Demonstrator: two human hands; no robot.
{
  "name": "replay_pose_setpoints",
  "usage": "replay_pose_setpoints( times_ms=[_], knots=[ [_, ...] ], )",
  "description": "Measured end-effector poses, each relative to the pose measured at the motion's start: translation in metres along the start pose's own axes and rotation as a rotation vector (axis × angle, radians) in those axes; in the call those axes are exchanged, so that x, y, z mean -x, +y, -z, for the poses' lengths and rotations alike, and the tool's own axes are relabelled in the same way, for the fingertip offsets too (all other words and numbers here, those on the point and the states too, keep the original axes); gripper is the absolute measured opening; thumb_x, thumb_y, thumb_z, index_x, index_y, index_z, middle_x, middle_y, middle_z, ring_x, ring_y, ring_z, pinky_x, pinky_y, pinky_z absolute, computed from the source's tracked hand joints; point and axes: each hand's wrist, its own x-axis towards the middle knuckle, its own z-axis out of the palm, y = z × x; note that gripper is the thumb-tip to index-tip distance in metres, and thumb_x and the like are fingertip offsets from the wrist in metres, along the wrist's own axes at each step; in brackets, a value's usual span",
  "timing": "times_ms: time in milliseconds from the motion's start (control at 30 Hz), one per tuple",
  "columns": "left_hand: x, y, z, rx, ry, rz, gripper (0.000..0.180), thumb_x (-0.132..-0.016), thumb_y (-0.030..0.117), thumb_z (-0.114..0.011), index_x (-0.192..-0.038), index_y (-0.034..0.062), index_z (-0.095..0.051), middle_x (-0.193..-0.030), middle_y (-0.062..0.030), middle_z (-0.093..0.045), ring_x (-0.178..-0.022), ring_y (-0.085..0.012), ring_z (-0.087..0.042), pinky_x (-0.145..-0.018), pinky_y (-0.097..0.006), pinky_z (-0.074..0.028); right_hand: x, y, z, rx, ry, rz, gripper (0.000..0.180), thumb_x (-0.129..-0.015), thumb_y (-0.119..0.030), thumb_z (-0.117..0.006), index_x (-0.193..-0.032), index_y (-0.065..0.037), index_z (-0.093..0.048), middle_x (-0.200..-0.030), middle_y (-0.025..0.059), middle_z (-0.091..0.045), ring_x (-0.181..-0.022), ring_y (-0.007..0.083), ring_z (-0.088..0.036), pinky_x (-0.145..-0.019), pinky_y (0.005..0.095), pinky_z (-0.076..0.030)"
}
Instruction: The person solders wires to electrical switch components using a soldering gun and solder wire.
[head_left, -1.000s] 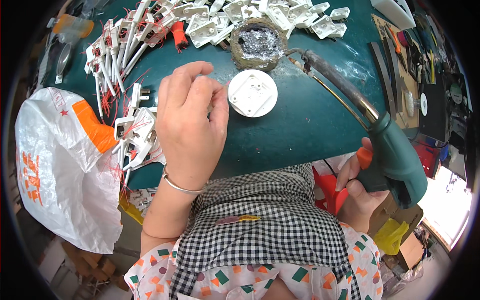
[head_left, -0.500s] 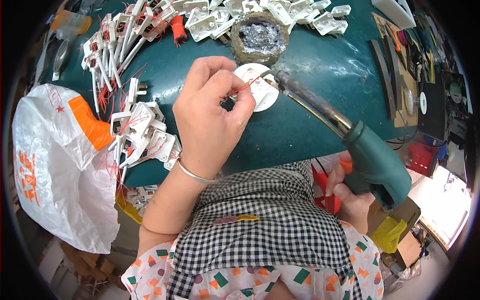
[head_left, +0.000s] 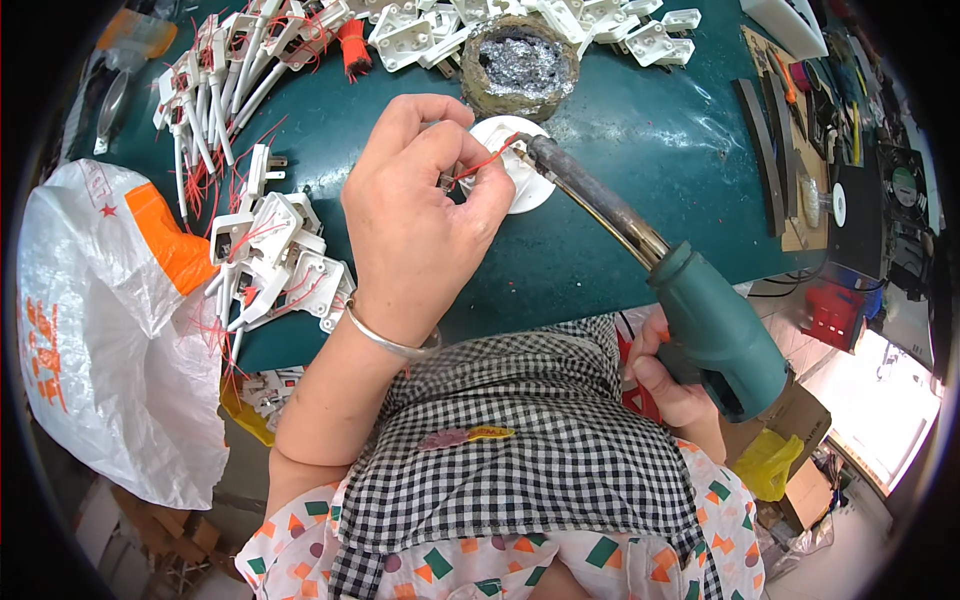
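Note:
My left hand [head_left: 415,210] is closed, with thumb and fingers pinching a short red wire [head_left: 485,164]. Beneath those fingertips lies a round white plastic piece [head_left: 532,192], partly covered by the hand. My right hand [head_left: 682,402] is wrapped round the handle of a green soldering gun [head_left: 718,325]; the gun's body hides some of its fingers. The gun's long dark barrel slants up to the left, and its tip is at the wire's far end over the white piece. Whether tip and wire touch is too small to tell.
A crusty round pot [head_left: 520,68] of silvery metal stands just beyond the white piece. White plastic housings [head_left: 290,245] with red wires lie at the left, more along the back. A white plastic bag [head_left: 110,330] hangs at the left edge; dark strips [head_left: 760,150] lie right.
The soldering gun and my right hand have shifted left, and the tip is now nearer the wire's end. My left hand keeps its pinch, and the whole view has shifted slightly.

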Motion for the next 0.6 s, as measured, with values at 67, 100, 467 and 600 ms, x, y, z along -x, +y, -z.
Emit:
replay_pose_setpoints(
  times_ms=[67,100,467,600],
  knots=[
    [-0.001,0.001,0.001,0.009,0.003,0.009,0.007,-0.066,0.001,-0.068,-0.067,-0.0011,-0.062,-0.09,-0.0094,-0.064,-0.057,-0.0161,-0.055,-0.051,-0.028,-0.044,-0.001,-0.004,-0.001,-0.085,-0.008,-0.113,0.028,-0.08,0.006,-0.064,-0.104,0.0,-0.051,-0.081,0.0074,-0.052,-0.066,0.0179,-0.059,-0.059,0.029,-0.05],
    [-0.001,0.002,0.002,0.005,-0.009,0.027,0.007,-0.066,0.001,-0.068,-0.067,-0.0011,-0.062,-0.09,-0.0095,-0.064,-0.056,-0.0157,-0.054,-0.051,-0.028,-0.044,-0.003,-0.006,-0.001,-0.084,-0.008,-0.114,0.028,-0.08,0.006,-0.064,-0.104,0.0,-0.051,-0.081,0.0074,-0.052,-0.066,0.0179,-0.059,-0.059,0.029,-0.05],
    [-0.001,0.003,0.007,0.001,-0.082,0.083,0.006,-0.072,0.002,-0.07,-0.074,-0.0006,-0.065,-0.097,-0.0088,-0.066,-0.066,-0.0085,-0.056,-0.056,-0.022,-0.042,0.014,0.006,-0.007,-0.134,0.146,-0.207,0.04,-0.072,-0.005,-0.074,-0.108,-0.004,-0.059,-0.096,0.0047,-0.062,-0.083,0.0178,-0.063,-0.075,0.0295,-0.051],
    [-0.002,0.002,0.004,0.033,-0.058,0.071,0.006,-0.069,0.002,-0.069,-0.071,-0.0012,-0.065,-0.095,-0.0097,-0.065,-0.061,-0.0116,-0.056,-0.054,-0.025,-0.043,0.014,-0.007,-0.011,-0.311,0.193,-0.148,0.029,-0.079,0.01,-0.064,-0.101,-0.004,-0.052,-0.084,0.0046,-0.053,-0.071,0.0145,-0.057,-0.064,0.0273,-0.048]
  ],
)
